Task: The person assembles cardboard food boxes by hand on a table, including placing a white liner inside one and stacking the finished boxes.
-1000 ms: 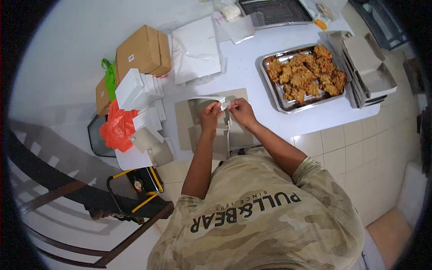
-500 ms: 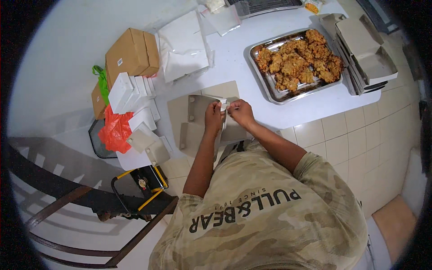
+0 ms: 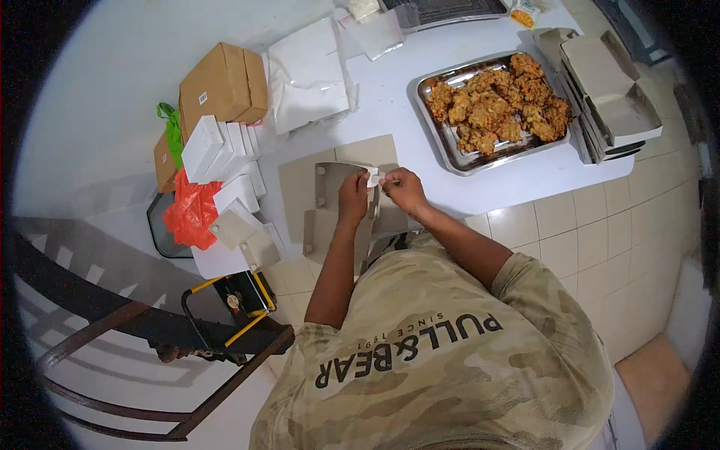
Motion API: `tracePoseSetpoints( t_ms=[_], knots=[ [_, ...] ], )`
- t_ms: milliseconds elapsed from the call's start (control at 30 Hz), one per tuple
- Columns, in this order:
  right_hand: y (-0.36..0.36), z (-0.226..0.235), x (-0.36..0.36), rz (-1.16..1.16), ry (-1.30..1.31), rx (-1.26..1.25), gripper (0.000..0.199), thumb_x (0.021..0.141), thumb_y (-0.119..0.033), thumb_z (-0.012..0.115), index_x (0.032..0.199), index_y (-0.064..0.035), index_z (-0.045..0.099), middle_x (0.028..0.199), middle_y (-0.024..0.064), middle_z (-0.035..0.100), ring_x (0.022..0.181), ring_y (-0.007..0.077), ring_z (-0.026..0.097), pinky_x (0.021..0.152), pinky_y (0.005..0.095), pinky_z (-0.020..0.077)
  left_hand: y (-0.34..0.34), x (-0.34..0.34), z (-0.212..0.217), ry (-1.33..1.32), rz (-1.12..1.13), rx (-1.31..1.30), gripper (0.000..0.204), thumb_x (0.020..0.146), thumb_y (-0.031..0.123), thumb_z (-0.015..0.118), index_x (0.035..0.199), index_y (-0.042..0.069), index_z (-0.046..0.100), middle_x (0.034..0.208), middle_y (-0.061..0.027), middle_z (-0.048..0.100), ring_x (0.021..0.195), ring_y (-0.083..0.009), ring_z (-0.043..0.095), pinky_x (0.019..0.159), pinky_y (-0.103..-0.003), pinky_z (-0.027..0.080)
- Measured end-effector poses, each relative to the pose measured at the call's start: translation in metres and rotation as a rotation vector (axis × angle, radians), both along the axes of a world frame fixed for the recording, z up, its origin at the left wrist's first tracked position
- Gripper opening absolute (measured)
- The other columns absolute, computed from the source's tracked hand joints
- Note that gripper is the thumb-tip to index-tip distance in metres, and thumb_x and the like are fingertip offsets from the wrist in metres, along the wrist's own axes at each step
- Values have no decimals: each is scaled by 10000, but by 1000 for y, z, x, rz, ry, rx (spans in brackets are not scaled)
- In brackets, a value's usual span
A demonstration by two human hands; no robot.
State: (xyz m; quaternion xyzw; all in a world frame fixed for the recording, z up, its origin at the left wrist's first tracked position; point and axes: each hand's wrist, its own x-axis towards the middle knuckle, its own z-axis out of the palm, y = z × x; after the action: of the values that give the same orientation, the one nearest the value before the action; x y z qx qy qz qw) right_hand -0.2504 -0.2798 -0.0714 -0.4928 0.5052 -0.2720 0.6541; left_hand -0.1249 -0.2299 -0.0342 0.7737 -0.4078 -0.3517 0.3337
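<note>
Whole-scene drift is most of what I notice since a second ago: the steel tray (image 3: pixel 448 146) of fried pieces (image 3: pixel 491 109) sits higher and further left in the frame, as if my head has turned a little. More of the grey inside of my open carton (image 3: pixel 322 229) now shows left of centre, its pale round tabs plainer. Against half a second ago, my left hand (image 3: pixel 352 196) is slightly further left and the rest barely differs.

From my head, looking down, the relation that matters is at the carton's white corner tab (image 3: pixel 373 177), close to the middle of the frame. It lies between my two hands, just right of my left fingertips and left of the fingertips of my right hand (image 3: pixel 403 190). I can't call either hand nearer; both are at the tab.

My left hand is closed in a pinch at the carton's edge, and my right thumb and fingers are drawn together on the tab's other side. The fingers hide exactly how much card each one grips.

The carton stands open with its long axis running down the frame toward my body, its hollow side facing left. Flat grey card (image 3: pixel 382 150) lies just beyond it on the white table (image 3: pixel 442 199).
</note>
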Motion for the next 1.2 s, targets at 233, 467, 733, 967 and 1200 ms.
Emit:
tracePoseSetpoints(
  t_ms=[233, 467, 733, 967, 1200],
  knots=[
    [-8, 8, -2, 94, -126, 128, 185, 766, -113, 632, 836, 20, 524, 712, 40, 557, 583, 97, 525, 531, 224, 449, -2, -15, 18, -367, 6, -122, 184, 811, 179, 558, 800, -4, 568, 717, -118, 550, 664, -217, 565, 582, -314, 445],
    [-5, 5, 1, 100, -149, 113, 176, 774, -115, 623, 832, 22, 529, 723, 45, 562, 621, 100, 551, 557, 221, 465, 5, -17, 11, 181, 269, -214, 158, 839, 155, 543, 821, -1, 562, 804, -85, 567, 740, -155, 571, 632, -277, 484],
    [-10, 11, -6, 257, -104, -75, 178, 779, -95, 609, 818, 54, 518, 723, 82, 574, 641, 120, 587, 572, 237, 480, 14, -11, 12, 317, 211, -120, 227, 858, 165, 509, 978, -27, 530, 923, -90, 558, 842, -163, 556, 728, -288, 506],
    [-4, -1, 6, 220, -37, -148, 165, 772, -75, 608, 810, 67, 532, 745, 79, 586, 667, 134, 601, 573, 225, 486, 9, -13, 19, 82, 76, 22, 211, 855, 160, 506, 942, -27, 548, 897, -98, 563, 846, -155, 557, 700, -277, 481],
    [5, 21, -16, -12, -314, 611, 121, 780, -58, 581, 859, 20, 532, 781, 79, 593, 699, 128, 599, 579, 197, 479, 1, -33, 15, 122, 200, -189, 90, 797, 80, 554, 848, 10, 527, 832, -62, 591, 698, -119, 573, 633, -267, 441]
  ],
)
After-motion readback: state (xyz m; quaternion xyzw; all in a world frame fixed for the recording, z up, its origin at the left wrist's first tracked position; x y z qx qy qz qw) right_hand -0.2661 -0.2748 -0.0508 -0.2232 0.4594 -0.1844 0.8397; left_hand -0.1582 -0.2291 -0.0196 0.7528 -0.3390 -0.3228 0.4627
